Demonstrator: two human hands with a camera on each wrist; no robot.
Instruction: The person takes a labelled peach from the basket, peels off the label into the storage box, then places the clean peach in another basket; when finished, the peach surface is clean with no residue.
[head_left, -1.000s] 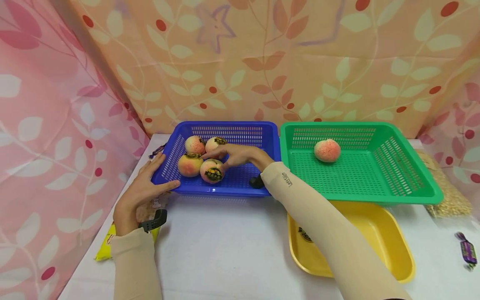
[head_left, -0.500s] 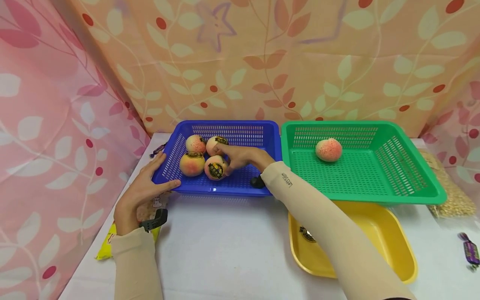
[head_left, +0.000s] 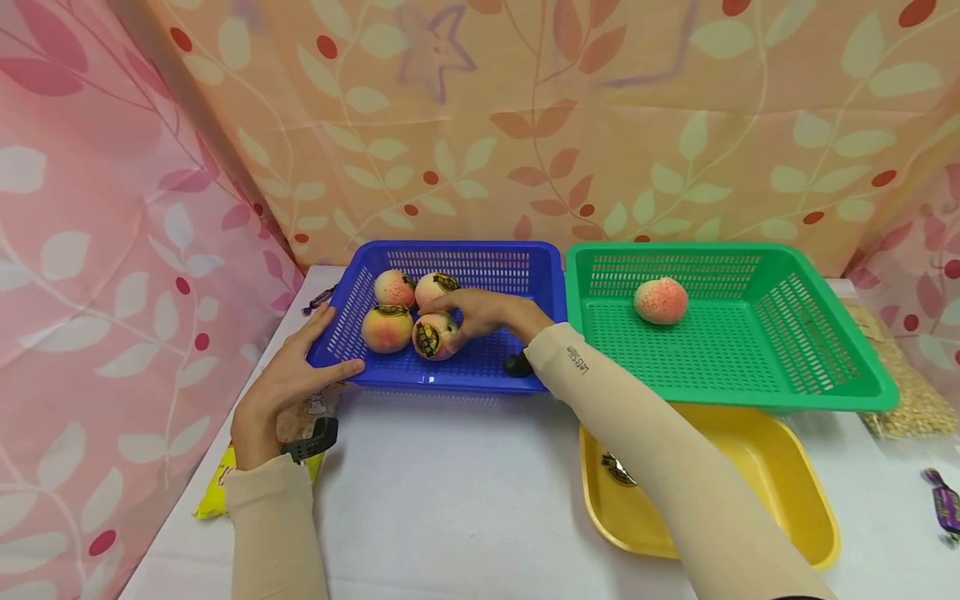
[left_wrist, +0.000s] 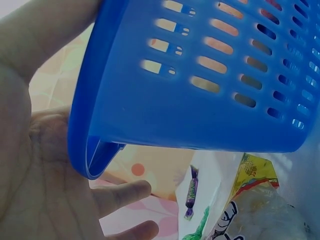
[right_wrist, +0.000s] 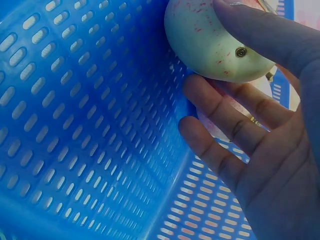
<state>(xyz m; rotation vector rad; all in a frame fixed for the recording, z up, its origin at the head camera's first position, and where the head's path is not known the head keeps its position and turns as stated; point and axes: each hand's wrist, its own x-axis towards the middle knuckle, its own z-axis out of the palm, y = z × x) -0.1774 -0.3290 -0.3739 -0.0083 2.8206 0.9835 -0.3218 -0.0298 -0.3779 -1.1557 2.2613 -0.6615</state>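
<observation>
Several peaches with black-and-gold stickers sit grouped at the left of a blue basket (head_left: 480, 367). My right hand (head_left: 486, 312) holds the front right peach (head_left: 435, 337) between thumb and fingers; in the right wrist view this peach (right_wrist: 215, 45) shows its small stem pit. Beside it are a yellower peach (head_left: 387, 330), a back left peach (head_left: 394, 288) and a back right peach (head_left: 435, 288), partly behind my fingers. My left hand (head_left: 288, 371) rests against the basket's left front corner, thumb on the rim and fingers extended along the side.
A green basket (head_left: 727, 358) with one peach (head_left: 662, 301) adjoins on the right. In front stands a yellow tray (head_left: 787, 500), partly under my right sleeve, with a stickered thing inside. A bag of grain (head_left: 911, 392), wrapped candies (head_left: 947, 504) and yellow packaging (head_left: 213, 492) lie around.
The front right peach has shifted slightly right, away from the yellower one, and turned, its sticker now facing left. My right hand's fingers have drawn in around it. The left hand keeps its place.
</observation>
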